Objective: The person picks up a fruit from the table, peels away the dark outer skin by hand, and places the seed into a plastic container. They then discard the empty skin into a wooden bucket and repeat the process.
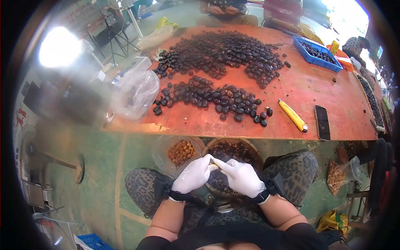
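My left hand (pixel 193 173) and my right hand (pixel 241 176), both in white gloves, meet at the fingertips above a round basket (pixel 257 155) of dark shell scraps. Fingers of both are pressed together around something small that is mostly hidden. Left of the basket, a clear plastic container (pixel 160 155) holds light brown kernels (pixel 181 152). Beyond my hands, dark round nuts (pixel 225 98) lie in a loose band on the red table (pixel 187 127), with a larger heap (pixel 216 50) behind them.
A yellow utility knife (pixel 293 116) and a phone (pixel 322 122) lie near the table's front edge. A blue tray (pixel 318 60) of dark nuts stands at the back right. A clear plastic bag (pixel 137 93) is at the left. Two people sit across the table; another is at far right.
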Available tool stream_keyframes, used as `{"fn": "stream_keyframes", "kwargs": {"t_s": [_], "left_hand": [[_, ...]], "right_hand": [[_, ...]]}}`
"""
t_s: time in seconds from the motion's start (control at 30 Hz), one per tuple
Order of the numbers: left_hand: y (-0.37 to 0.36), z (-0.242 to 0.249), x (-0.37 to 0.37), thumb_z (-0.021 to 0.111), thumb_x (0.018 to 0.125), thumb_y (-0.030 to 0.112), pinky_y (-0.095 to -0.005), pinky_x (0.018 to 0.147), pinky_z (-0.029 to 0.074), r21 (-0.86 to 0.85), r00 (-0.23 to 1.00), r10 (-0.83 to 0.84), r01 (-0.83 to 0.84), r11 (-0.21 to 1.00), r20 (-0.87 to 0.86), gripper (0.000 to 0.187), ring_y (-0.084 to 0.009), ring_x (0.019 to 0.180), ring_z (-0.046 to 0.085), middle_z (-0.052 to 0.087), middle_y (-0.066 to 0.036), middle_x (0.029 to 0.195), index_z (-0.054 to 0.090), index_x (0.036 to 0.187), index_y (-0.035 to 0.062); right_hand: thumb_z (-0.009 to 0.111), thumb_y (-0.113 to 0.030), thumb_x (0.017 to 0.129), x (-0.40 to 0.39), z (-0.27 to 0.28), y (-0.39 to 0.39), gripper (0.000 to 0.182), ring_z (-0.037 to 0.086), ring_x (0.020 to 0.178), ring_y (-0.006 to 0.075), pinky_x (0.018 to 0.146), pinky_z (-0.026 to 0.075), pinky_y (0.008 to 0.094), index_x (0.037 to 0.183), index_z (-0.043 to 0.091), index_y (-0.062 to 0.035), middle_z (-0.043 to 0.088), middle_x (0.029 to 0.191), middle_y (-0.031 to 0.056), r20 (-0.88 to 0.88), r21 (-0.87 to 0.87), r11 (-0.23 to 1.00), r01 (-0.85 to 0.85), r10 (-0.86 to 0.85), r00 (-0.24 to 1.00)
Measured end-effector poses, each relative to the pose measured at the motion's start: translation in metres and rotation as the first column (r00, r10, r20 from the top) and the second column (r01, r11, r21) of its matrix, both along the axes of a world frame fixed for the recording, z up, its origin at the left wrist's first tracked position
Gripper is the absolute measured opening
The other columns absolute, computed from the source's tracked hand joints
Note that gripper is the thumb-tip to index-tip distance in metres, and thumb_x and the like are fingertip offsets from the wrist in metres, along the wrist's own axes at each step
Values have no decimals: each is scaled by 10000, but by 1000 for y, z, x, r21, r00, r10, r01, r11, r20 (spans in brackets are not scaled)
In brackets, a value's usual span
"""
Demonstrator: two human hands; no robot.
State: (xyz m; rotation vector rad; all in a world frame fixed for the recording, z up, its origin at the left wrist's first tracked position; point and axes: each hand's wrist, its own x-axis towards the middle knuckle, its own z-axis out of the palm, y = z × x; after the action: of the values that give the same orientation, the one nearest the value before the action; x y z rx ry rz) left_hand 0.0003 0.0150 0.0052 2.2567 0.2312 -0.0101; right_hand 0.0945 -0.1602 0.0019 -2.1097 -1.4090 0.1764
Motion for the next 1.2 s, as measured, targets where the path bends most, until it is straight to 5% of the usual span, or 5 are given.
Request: {"fn": "stream_keyframes", "kwargs": {"t_s": [0.17, 0.3, 0.43, 1.03, 1.2], "left_hand": [[-6, -6, -3, 542, 894, 249, -422, 764, 491, -104, 814, -437, 432, 896, -383, 303, -343, 868, 636, 656, -189, 938, 604, 1073, 12], [-9, -21, 10, 471, 945, 125, -276, 690, 476, -547, 986, -50, -47, 836, -161, 213, -108, 724, 559, 598, -46, 819, 520, 1125, 22], [-4, -37, 13, 565, 959, 278, -261, 720, 477, -821, 963, 248, -59, 568, 102, 334, -120, 752, 575, 625, -82, 903, 476, 1145, 15], [-13, -35, 17, 593, 951, 258, -185, 629, 426, -706, 956, 228, -32, 707, 184, 308, -33, 702, 514, 589, 22, 831, 577, 1139, 14], [-12, -24, 11, 584, 945, 315, -208, 735, 440, -654, 996, 52, 6, 757, 70, 368, -80, 810, 553, 607, -28, 929, 577, 1128, -4]], "right_hand": [[567, -101, 869, 16, -11, 6, 444, 614, 689, 329, 599, 510, 414, 1308, 519, -149, 593, 816, 131, -53, 109, 973, 204, -199, 979], [552, -73, 882, 23, -26, 3, 412, 624, 806, 369, 701, 521, 404, 1291, 521, -110, 625, 925, 159, -191, 215, 934, 284, -245, 951], [541, -37, 885, 14, 0, 7, 421, 620, 903, 377, 762, 512, 382, 1301, 513, -96, 630, 1001, 181, -476, 277, 919, 280, -122, 871], [556, -37, 869, 20, 4, 6, 528, 630, 856, 348, 740, 510, 384, 1376, 478, -159, 626, 947, 168, -366, 257, 966, -8, 105, 925], [498, -2, 909, 31, -13, 13, 430, 599, 770, 117, 703, 489, 278, 1335, 522, -56, 652, 887, 55, -779, 220, 916, 335, -42, 626]]}}
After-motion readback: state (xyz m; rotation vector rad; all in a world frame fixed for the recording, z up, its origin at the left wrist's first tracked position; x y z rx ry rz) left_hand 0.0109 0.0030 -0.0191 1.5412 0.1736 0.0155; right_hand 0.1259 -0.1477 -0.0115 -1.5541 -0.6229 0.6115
